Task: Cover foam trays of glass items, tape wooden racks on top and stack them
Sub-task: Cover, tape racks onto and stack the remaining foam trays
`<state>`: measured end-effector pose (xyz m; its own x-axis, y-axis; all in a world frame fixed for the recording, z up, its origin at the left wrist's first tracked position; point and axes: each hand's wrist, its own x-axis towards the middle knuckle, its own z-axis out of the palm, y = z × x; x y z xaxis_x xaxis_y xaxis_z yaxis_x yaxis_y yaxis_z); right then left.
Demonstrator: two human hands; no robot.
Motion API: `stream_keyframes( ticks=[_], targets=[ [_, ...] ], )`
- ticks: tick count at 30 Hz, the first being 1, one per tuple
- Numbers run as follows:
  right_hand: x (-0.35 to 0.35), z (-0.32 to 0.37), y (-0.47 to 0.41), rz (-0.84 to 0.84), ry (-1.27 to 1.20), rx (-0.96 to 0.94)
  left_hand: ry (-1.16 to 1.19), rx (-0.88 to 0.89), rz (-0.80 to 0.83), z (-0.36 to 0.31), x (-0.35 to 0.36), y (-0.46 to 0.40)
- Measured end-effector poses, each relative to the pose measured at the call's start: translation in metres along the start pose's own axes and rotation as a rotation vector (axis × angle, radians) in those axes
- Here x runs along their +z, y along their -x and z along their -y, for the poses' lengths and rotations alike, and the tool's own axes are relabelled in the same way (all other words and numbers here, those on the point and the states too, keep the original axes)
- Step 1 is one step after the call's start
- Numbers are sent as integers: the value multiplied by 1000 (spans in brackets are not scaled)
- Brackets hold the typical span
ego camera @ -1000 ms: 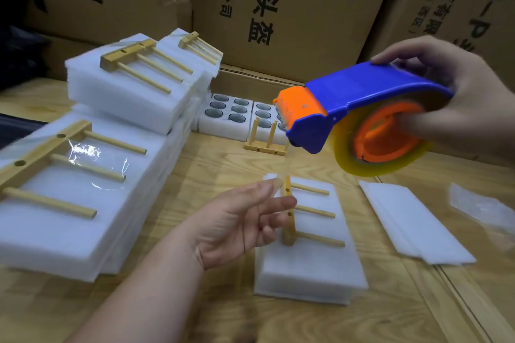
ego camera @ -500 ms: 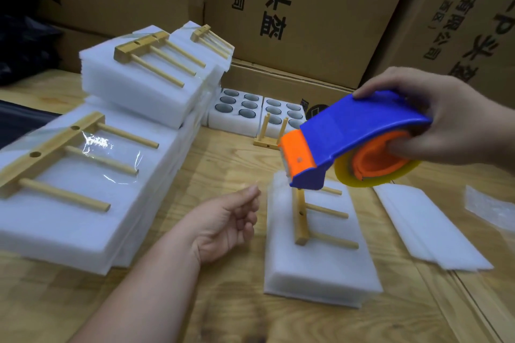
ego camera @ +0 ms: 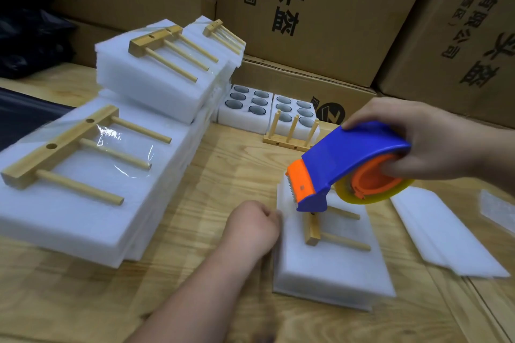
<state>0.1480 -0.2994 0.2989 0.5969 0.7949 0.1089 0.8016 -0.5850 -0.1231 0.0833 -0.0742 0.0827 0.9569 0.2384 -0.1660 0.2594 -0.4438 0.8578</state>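
Observation:
A covered white foam tray [ego camera: 334, 267] lies on the wooden table, with a wooden rack [ego camera: 314, 228] lying flat on top of it. My right hand [ego camera: 423, 142] grips a blue and orange tape dispenser [ego camera: 348, 159], whose orange toothed nose points down at the tray's far left corner, just above the rack. My left hand [ego camera: 250, 228] has its fingers curled against the tray's left edge. Nothing shows inside it. No tape strip is plainly visible between the dispenser and the tray.
Stacks of taped trays with racks [ego camera: 83, 203] [ego camera: 156, 83] fill the left side. Two open foam trays of glass items [ego camera: 245, 103] [ego camera: 292, 111] sit at the back with a loose rack [ego camera: 292, 133] in front. Foam cover sheets [ego camera: 446, 237] lie at the right. Cardboard boxes [ego camera: 320, 8] wall the rear.
My right hand has lowered the dispenser from mid-air to the tray's far left corner. My left hand has gone from open in the air to curled against the tray's left edge.

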Motion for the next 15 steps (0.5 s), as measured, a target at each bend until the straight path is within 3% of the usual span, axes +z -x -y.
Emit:
stream_keyframes(
  ticks=[7, 10, 12, 15],
  targets=[
    [5, -1, 3, 9, -49, 61, -207, 64, -83, 1, 2, -1],
    [7, -2, 7, 36, -49, 108, 139, 203, -141, -2, 1, 5],
    [7, -4, 10, 41, -61, 135, 383, 300, -32, -7, 4, 10],
    [5, -10, 13, 41, -87, 165, 393, 399, 215, -13, 13, 12]
  ],
)
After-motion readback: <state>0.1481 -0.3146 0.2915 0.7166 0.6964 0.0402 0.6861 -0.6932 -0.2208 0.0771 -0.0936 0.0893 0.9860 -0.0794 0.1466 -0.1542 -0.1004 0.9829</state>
